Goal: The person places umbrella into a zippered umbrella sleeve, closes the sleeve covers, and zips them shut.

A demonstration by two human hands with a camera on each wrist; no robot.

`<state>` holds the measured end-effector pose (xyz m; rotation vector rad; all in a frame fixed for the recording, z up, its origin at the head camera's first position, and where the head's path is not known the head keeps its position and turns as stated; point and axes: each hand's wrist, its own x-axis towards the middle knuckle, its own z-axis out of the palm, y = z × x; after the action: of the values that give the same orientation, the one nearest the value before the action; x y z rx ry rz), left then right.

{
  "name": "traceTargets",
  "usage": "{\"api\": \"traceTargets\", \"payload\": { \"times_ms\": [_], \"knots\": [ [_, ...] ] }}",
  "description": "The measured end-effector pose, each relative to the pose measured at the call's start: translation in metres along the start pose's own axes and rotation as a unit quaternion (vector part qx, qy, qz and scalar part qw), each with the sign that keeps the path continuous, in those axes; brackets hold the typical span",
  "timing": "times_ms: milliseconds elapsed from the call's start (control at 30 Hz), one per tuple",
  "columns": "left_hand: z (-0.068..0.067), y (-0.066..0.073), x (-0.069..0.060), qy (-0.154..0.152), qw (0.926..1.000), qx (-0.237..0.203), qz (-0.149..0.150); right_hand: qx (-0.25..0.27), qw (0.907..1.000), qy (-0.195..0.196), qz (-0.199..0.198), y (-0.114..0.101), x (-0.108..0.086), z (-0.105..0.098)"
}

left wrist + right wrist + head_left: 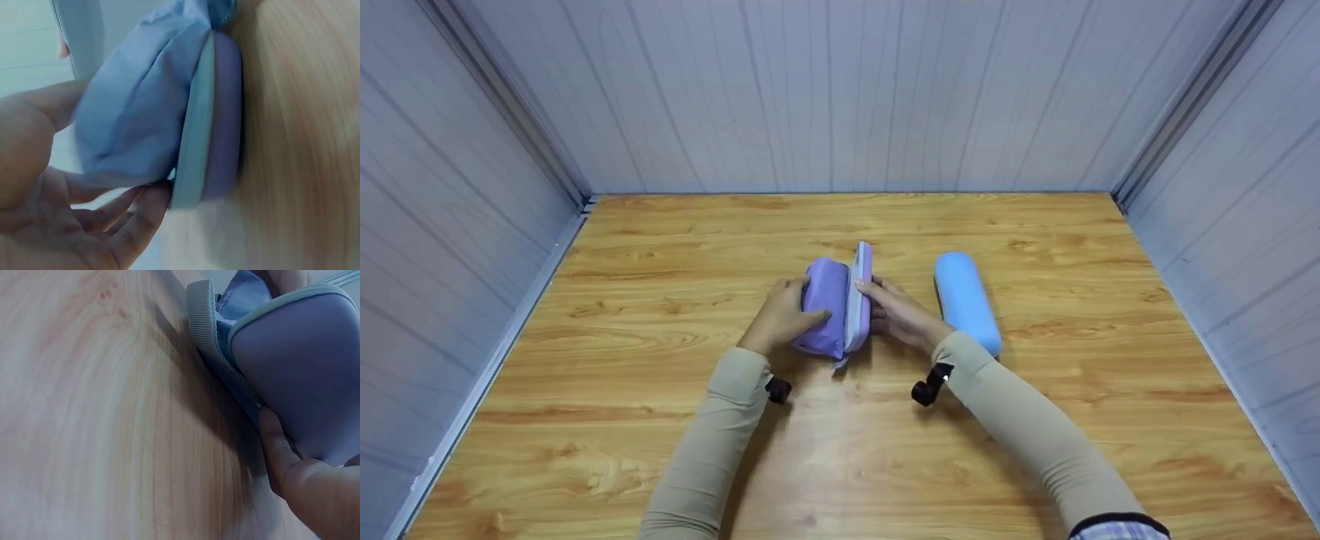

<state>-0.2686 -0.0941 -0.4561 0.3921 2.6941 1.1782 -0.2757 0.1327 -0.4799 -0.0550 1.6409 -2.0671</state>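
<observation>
A purple case [864,300] with a pale rim stands opened on the wooden table, purple folded fabric [826,300] bulging from its left side. The left hand [784,315] grips that fabric, its thumb across the front; in the left wrist view the fingers curl under the fabric [140,107] beside the rim. The right hand [901,311] holds the case's right part, thumb on the rim. In the right wrist view the case's smooth purple shell [304,371] rests against the right hand [309,484]. What the case contains is hidden.
A blue rounded case [966,304] lies on the table [660,420] just right of the right hand, close to the right forearm. Pale panel walls [825,97] stand at the back and both sides. Black wrist cameras hang by both wrists.
</observation>
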Motion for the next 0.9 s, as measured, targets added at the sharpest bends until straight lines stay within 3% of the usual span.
{"api": "traceTargets", "payload": {
  "times_ms": [233,367,633,900],
  "knots": [
    [-0.007,0.000,-0.013,-0.044,0.9942,0.072,0.066,-0.005,1.0000,0.004,-0.002,-0.001,0.001,0.001],
    [-0.006,-0.001,-0.016,-0.048,0.9888,0.105,0.094,-0.008,1.0000,-0.002,-0.004,-0.001,0.001,0.002],
    [-0.004,-0.002,-0.014,-0.034,0.9891,0.113,0.088,-0.011,0.9999,-0.011,-0.004,-0.003,0.000,0.002],
    [-0.005,0.001,-0.011,-0.039,0.9816,0.162,0.094,-0.006,0.9999,-0.014,-0.004,-0.005,0.000,0.003]
  ]
}}
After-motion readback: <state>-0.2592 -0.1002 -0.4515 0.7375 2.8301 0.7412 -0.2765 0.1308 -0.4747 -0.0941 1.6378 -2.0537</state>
